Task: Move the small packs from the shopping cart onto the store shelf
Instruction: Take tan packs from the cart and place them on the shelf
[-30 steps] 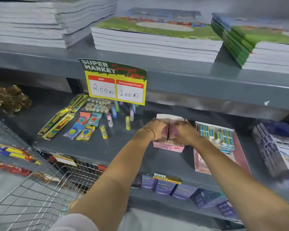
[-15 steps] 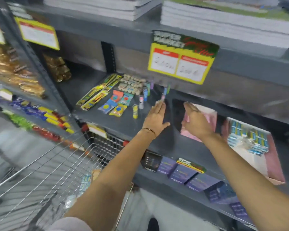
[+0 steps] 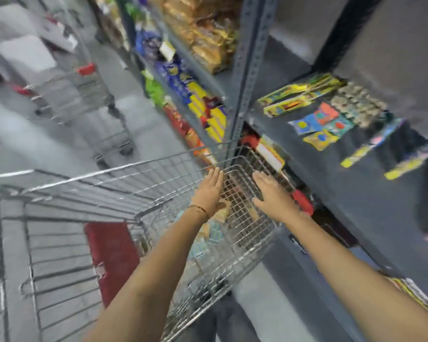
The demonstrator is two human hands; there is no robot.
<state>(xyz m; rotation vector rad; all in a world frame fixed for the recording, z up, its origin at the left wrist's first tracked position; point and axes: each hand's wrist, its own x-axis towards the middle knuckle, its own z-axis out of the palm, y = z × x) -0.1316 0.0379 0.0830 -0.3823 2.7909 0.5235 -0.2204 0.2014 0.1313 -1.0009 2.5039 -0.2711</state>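
Your left hand (image 3: pixel 209 191) and right hand (image 3: pixel 272 196) both hang flat and empty over the wire shopping cart (image 3: pixel 143 183), fingers stretched out and close together, palms down, the two hands apart from each other. Below your left wrist, small packs (image 3: pixel 214 233) lie in the cart's basket, blurred by motion. To your right, the grey store shelf (image 3: pixel 351 193) carries colourful sachets (image 3: pixel 319 124) and long yellow-green packs (image 3: pixel 292 97).
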